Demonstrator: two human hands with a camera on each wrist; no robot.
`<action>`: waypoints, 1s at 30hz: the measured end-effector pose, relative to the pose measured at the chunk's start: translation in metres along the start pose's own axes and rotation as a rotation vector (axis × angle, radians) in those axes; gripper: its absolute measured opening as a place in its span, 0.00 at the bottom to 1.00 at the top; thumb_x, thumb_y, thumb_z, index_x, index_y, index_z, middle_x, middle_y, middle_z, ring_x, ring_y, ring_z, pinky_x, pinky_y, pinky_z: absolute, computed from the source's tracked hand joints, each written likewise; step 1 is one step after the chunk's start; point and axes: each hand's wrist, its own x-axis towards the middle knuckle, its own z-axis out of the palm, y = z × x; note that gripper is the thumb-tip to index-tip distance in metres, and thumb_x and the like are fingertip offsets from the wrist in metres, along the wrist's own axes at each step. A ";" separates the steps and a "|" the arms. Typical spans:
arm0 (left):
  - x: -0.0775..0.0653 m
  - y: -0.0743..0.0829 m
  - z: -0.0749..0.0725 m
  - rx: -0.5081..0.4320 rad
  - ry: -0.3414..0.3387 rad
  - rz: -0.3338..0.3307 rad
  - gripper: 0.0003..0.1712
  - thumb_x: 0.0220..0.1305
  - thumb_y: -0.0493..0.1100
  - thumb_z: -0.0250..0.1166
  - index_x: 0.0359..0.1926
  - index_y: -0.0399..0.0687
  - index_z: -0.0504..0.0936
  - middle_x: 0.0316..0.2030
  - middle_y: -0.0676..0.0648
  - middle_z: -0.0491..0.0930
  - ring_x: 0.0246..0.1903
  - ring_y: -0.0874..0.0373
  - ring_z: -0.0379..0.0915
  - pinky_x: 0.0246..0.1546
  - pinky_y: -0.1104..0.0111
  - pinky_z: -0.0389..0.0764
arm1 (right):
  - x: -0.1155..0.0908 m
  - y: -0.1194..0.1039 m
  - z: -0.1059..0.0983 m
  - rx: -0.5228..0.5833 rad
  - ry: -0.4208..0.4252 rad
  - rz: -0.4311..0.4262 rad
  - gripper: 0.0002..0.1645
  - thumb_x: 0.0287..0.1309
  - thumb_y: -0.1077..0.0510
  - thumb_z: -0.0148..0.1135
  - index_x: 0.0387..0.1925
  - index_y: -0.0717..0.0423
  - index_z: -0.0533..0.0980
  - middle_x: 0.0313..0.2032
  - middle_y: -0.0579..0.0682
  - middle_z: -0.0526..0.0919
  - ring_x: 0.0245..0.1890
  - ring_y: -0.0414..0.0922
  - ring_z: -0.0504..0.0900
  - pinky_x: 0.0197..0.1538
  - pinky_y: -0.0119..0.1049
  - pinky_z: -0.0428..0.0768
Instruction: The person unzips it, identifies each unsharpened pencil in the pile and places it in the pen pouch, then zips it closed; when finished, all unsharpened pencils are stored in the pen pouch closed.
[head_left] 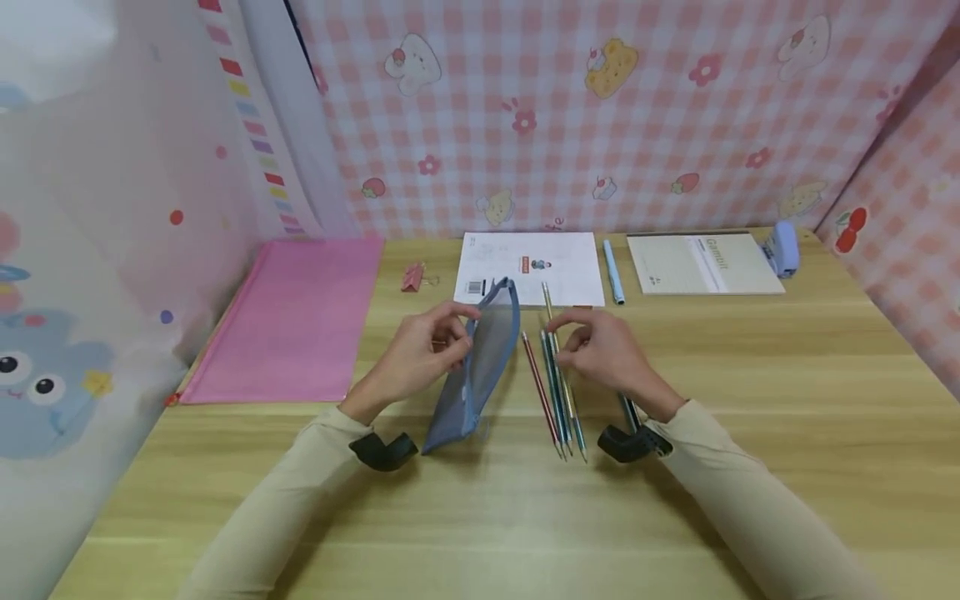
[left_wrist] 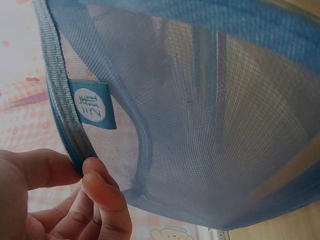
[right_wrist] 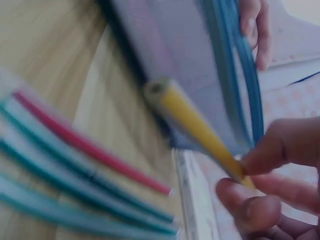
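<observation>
A blue mesh zipper pouch (head_left: 491, 346) stands tilted on its edge over the table. My left hand (head_left: 420, 354) pinches its zipper edge, close to a small blue label (left_wrist: 91, 105) that shows in the left wrist view. Between the thumb and fingers of my right hand (head_left: 603, 354) is a yellow pencil (right_wrist: 200, 132); in the right wrist view one end points toward the pouch, outside the mesh. Beneath that hand, several green pencils (head_left: 558, 408) and a red pencil (head_left: 542, 396) lie side by side on the wood, to the right of the pouch.
A pink folder (head_left: 288, 321) lies at left, with a pink binder clip (head_left: 412, 277) beside it. Along the back are a white booklet (head_left: 495, 254), a light blue pen (head_left: 613, 271), a notepad (head_left: 675, 262) and a lavender object (head_left: 783, 250). Patterned walls border the table (head_left: 525, 533).
</observation>
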 end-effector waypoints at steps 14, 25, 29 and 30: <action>0.000 0.002 0.004 0.008 0.014 0.003 0.18 0.68 0.32 0.59 0.58 0.41 0.77 0.30 0.42 0.82 0.25 0.46 0.80 0.23 0.71 0.79 | 0.009 -0.044 0.027 0.428 0.146 -0.025 0.21 0.58 0.65 0.62 0.54 0.52 0.78 0.28 0.61 0.85 0.11 0.40 0.70 0.18 0.33 0.70; 0.002 0.002 0.007 0.018 0.040 0.000 0.18 0.69 0.33 0.59 0.58 0.39 0.77 0.29 0.41 0.82 0.25 0.44 0.80 0.23 0.71 0.80 | 0.008 -0.055 0.052 0.273 0.152 -0.025 0.21 0.52 0.64 0.66 0.50 0.55 0.79 0.24 0.53 0.87 0.17 0.40 0.75 0.23 0.31 0.70; 0.002 0.003 0.007 0.015 0.065 -0.007 0.18 0.69 0.32 0.59 0.58 0.38 0.77 0.29 0.41 0.82 0.25 0.41 0.80 0.23 0.70 0.80 | 0.002 -0.057 0.057 0.174 0.091 -0.080 0.21 0.52 0.65 0.66 0.50 0.58 0.80 0.25 0.53 0.87 0.20 0.39 0.79 0.26 0.31 0.74; 0.002 0.003 0.007 0.017 0.068 -0.007 0.18 0.69 0.32 0.59 0.58 0.38 0.77 0.29 0.41 0.82 0.24 0.42 0.80 0.23 0.70 0.80 | 0.001 -0.058 0.057 0.151 0.073 -0.097 0.20 0.53 0.66 0.66 0.50 0.59 0.79 0.25 0.53 0.87 0.20 0.39 0.80 0.26 0.31 0.74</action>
